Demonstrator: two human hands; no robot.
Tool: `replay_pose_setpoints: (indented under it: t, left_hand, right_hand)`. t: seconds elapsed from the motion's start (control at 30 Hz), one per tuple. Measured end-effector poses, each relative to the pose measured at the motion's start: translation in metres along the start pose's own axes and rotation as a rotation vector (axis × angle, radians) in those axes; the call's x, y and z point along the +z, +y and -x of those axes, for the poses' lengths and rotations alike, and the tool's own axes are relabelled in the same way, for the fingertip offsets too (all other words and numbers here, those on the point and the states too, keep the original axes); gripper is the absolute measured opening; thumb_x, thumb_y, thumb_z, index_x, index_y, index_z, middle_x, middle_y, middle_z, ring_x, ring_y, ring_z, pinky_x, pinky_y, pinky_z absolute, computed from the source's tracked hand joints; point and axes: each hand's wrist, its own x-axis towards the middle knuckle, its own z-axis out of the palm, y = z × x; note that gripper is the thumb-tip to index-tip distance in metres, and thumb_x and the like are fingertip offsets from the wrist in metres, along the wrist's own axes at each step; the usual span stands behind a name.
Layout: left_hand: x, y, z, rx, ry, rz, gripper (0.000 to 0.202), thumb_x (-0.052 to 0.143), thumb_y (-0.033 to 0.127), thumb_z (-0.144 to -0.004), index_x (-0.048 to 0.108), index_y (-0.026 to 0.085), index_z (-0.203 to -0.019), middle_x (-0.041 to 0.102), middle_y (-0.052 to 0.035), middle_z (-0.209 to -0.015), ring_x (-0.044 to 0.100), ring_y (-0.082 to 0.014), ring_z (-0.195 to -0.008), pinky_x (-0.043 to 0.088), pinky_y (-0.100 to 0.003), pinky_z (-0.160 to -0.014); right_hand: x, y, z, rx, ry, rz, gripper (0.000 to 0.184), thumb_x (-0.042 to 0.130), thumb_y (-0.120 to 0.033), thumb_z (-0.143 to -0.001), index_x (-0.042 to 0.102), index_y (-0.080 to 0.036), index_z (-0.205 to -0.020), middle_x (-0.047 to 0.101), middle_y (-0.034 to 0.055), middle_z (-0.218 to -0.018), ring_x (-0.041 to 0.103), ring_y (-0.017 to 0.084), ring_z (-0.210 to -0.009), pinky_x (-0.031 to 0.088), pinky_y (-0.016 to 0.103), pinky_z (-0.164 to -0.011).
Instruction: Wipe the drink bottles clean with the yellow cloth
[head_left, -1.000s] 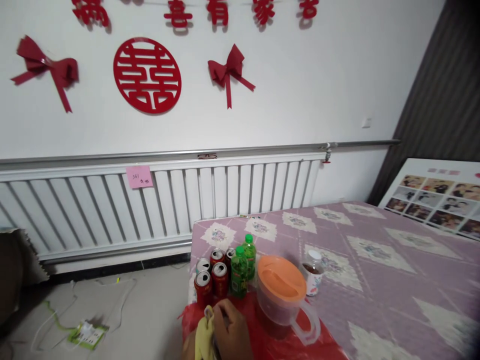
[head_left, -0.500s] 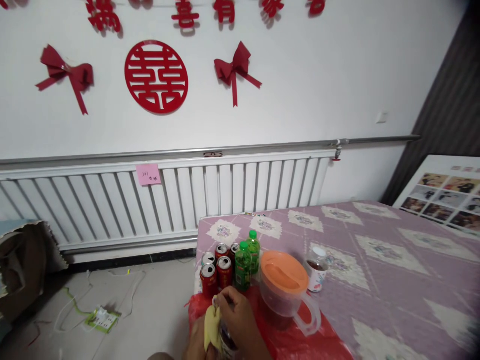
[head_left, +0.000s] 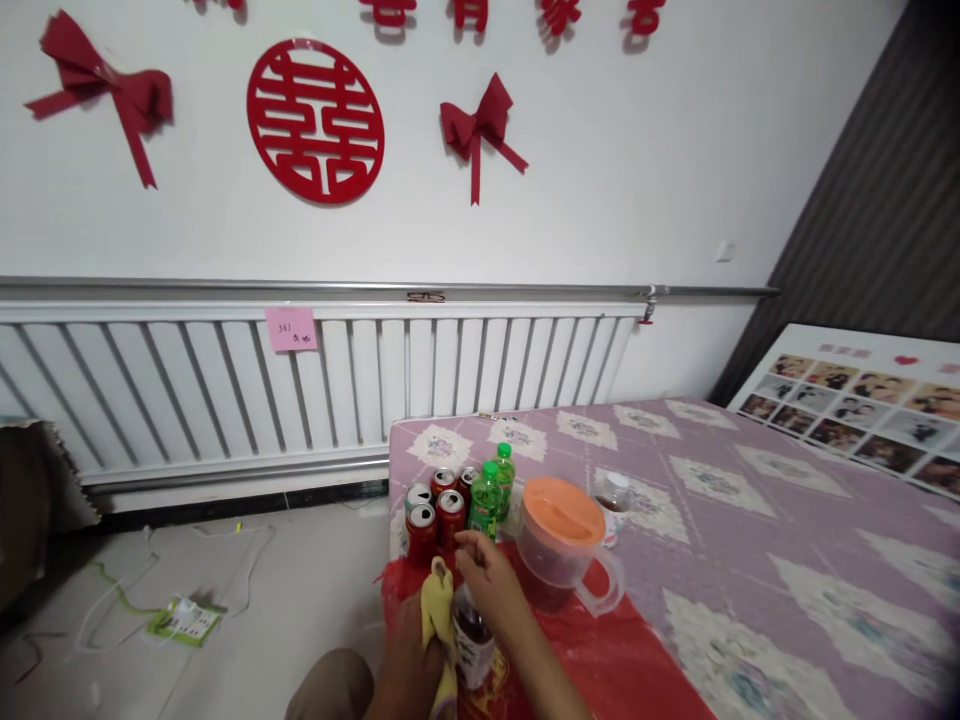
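Observation:
My left hand (head_left: 411, 640) is wrapped round a soft yellow thing, like a folded cloth (head_left: 435, 605), which stands up out of the grip with a small dark opening at its tip. Just right of it, my right hand (head_left: 489, 575) has loosely bent fingers, apart from the yellow tip, with nothing visible in them. Below the right hand stands a clear bottle (head_left: 474, 655) of dark contents with a patterned label; its top is partly covered by the hand. Red drink cans (head_left: 421, 530), opened, and green-capped bottles (head_left: 486, 500) stand just beyond my hands.
A clear plastic jug (head_left: 559, 560) with an orange lid stands on a red plastic sheet (head_left: 600, 655). Behind it is a white-capped jar (head_left: 615, 505). The lilac patterned cover (head_left: 720, 560) stretches right. A radiator (head_left: 450, 370) lines the wall; cords lie near a green-white packet (head_left: 186, 620).
My right hand has drawn off the tip of the yellow cloth-like thing to the right. More of the dark bottle shows. The view has shifted slightly.

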Motion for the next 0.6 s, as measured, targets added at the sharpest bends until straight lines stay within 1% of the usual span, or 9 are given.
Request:
replay_pose_setpoints:
  t: [0.07, 0.2, 0.27, 0.33, 0.37, 0.43, 0.5, 0.6]
  left_hand:
    - [-0.003, 0.003, 0.002, -0.003, 0.000, 0.008, 0.063, 0.049, 0.016, -0.075, 0.054, 0.014, -0.138, 0.061, -0.0146, -0.136, 0.055, -0.0281, -0.129, 0.041, -0.041, -0.113]
    - [-0.004, 0.004, 0.002, 0.005, -0.001, 0.023, 0.062, 0.047, 0.013, -0.076, 0.053, 0.010, -0.137, 0.062, -0.0166, -0.133, 0.053, -0.0284, -0.129, 0.039, -0.043, -0.114]
    - [-0.004, 0.004, 0.001, 0.011, -0.001, 0.029, 0.062, 0.046, 0.012, -0.077, 0.052, 0.009, -0.138, 0.060, -0.0174, -0.135, 0.052, -0.0280, -0.130, 0.038, -0.043, -0.115]
    - [-0.004, 0.007, 0.000, 0.014, -0.014, 0.030, 0.062, 0.046, 0.011, -0.077, 0.051, 0.010, -0.139, 0.061, -0.0167, -0.134, 0.053, -0.0274, -0.129, 0.039, -0.042, -0.114]
    - [-0.004, 0.009, 0.000, 0.014, -0.021, 0.030, 0.062, 0.046, 0.011, -0.077, 0.052, 0.011, -0.139, 0.062, -0.0159, -0.133, 0.053, -0.0270, -0.128, 0.040, -0.041, -0.113]
    - [-0.004, 0.012, 0.000, 0.013, -0.032, 0.030, 0.062, 0.048, 0.011, -0.076, 0.054, 0.013, -0.138, 0.062, -0.0143, -0.133, 0.054, -0.0263, -0.128, 0.040, -0.040, -0.113]
    - [-0.004, 0.015, 0.000, 0.007, -0.026, 0.030, 0.062, 0.049, 0.011, -0.076, 0.054, 0.015, -0.137, 0.062, -0.0134, -0.133, 0.054, -0.0259, -0.128, 0.040, -0.039, -0.114]
    - [-0.003, 0.016, -0.002, -0.002, -0.030, 0.035, 0.062, 0.050, 0.012, -0.075, 0.055, 0.016, -0.137, 0.062, -0.0131, -0.134, 0.054, -0.0273, -0.129, 0.040, -0.041, -0.114]
  right_hand:
    - [-0.001, -0.004, -0.004, 0.004, 0.031, 0.048, 0.032, 0.057, -0.045, -0.076, 0.067, -0.019, -0.092, 0.058, -0.0032, -0.064, 0.058, 0.018, -0.062, 0.047, 0.030, -0.061]
    - [0.000, -0.009, -0.011, 0.007, 0.086, 0.151, 0.038, 0.053, -0.048, -0.080, 0.067, -0.018, -0.100, 0.061, -0.0017, -0.066, 0.059, 0.020, -0.066, 0.048, 0.033, -0.067]
    - [0.002, -0.008, -0.013, 0.015, 0.085, 0.193, 0.035, 0.052, -0.045, -0.080, 0.069, -0.019, -0.096, 0.066, 0.0011, -0.071, 0.062, 0.022, -0.070, 0.049, 0.035, -0.071]
    - [0.003, -0.005, -0.015, 0.023, 0.078, 0.227, 0.031, 0.051, -0.041, -0.079, 0.070, -0.019, -0.091, 0.070, 0.0037, -0.076, 0.065, 0.022, -0.072, 0.050, 0.035, -0.072]
    - [0.003, -0.002, -0.015, 0.030, 0.080, 0.245, 0.031, 0.050, -0.039, -0.080, 0.070, -0.019, -0.091, 0.070, 0.0040, -0.076, 0.065, 0.022, -0.072, 0.050, 0.035, -0.072]
    - [-0.001, 0.001, -0.015, 0.045, 0.087, 0.285, 0.031, 0.049, -0.036, -0.080, 0.070, -0.018, -0.095, 0.067, 0.0020, -0.068, 0.063, 0.022, -0.066, 0.049, 0.034, -0.067]
    - [-0.005, 0.001, -0.014, 0.053, 0.085, 0.330, 0.029, 0.052, -0.032, -0.080, 0.070, -0.019, -0.097, 0.064, -0.0001, -0.062, 0.062, 0.022, -0.063, 0.047, 0.033, -0.066]
    - [-0.006, -0.002, -0.011, 0.054, 0.063, 0.388, 0.026, 0.058, -0.027, -0.078, 0.071, -0.022, -0.100, 0.070, 0.0019, -0.070, 0.065, 0.022, -0.069, 0.045, 0.033, -0.069]
